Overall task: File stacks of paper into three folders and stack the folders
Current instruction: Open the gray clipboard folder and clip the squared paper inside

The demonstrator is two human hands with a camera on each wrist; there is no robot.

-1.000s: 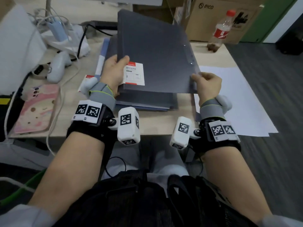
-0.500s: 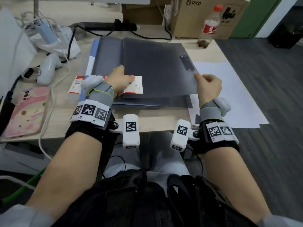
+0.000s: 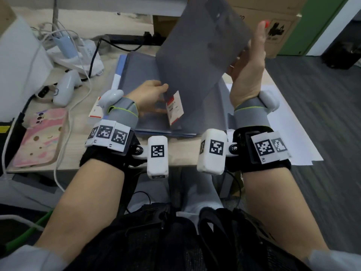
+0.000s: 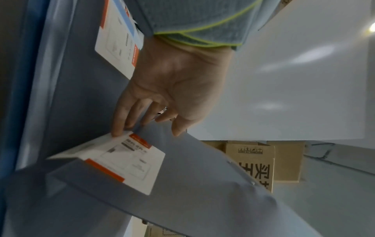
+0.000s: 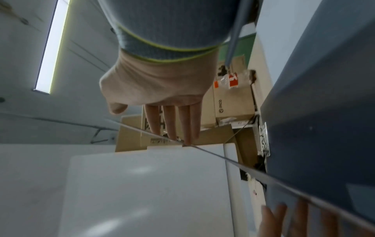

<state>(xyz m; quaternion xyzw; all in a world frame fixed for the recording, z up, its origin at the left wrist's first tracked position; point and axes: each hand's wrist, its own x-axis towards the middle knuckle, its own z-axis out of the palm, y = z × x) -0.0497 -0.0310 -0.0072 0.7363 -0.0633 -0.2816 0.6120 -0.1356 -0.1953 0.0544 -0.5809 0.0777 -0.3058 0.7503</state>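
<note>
Now, top folder (image 3: 197, 47): grey, its cover raised steeply at the centre and upper part of the head view, hinged along its left edge; a white-and-red label (image 3: 175, 107) sits at its lower corner.
Inside: what the open folder holds is hidden behind the raised cover; no paper can be made out in it.
Stack (image 3: 140, 75): more grey folders lie flat beneath on the desk (image 3: 175, 155), with a blue edge along the left and a second label (image 4: 117, 38) showing in the left wrist view.
Paper (image 3: 289, 122): white sheets lie at the right of the frame, hanging over the desk's right edge, outside every folder.
Left hand (image 3: 149, 95): at the cover's lower corner, fingers straight under it and thumb on top, pinching the cover by the label.
Right hand (image 3: 249, 75): upright at the cover's right edge, fingers straight behind it, thumb up alongside; it props the cover rather than clutching it.
Box (image 3: 273, 20): cardboard, upper right; its contents are not visible.
Change: half a second ago the cover lay nearly flat on the stack, with both hands low at its near edge; the cover now stands steeply up, the right hand has risen with it, and the bottle is mostly hidden behind the hand.
</note>
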